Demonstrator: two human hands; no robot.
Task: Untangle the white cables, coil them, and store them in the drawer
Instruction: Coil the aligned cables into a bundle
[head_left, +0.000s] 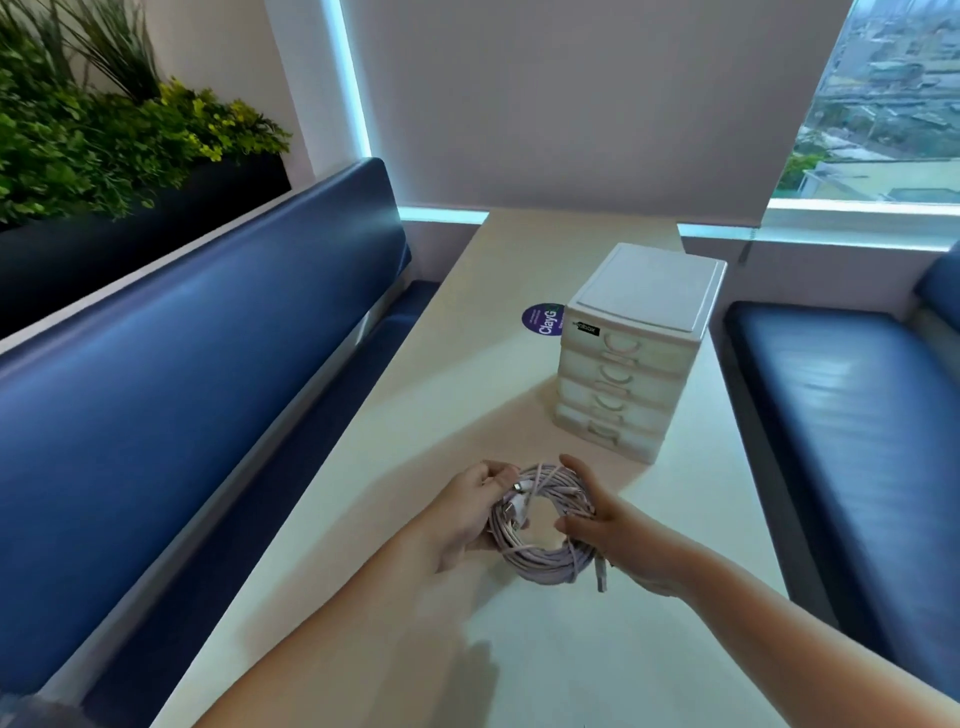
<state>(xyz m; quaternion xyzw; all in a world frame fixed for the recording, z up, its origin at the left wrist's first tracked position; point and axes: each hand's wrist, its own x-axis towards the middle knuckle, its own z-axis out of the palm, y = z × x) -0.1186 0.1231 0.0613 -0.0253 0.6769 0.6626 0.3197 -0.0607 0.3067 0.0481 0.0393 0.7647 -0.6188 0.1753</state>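
obstacle: drawer unit, all closed | free: table left of it

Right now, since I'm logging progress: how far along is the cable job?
Coiling looks done: the white cables form one ring. In hand: the left hand and right hand grip its sides. Left: the drawer unit looks closed, so opening a drawer and storing the coil remain.

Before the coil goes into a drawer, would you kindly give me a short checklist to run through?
1. Coiling: the white cables form one ring: ok.
2. Grip: the left hand and the right hand both hold the ring: ok.
3. Loose ends tucked in: not ok, a plug hangs out at the lower right.
4. A drawer open on the drawer unit: not ok, all four look shut.
5. Ring fits a drawer: cannot tell.
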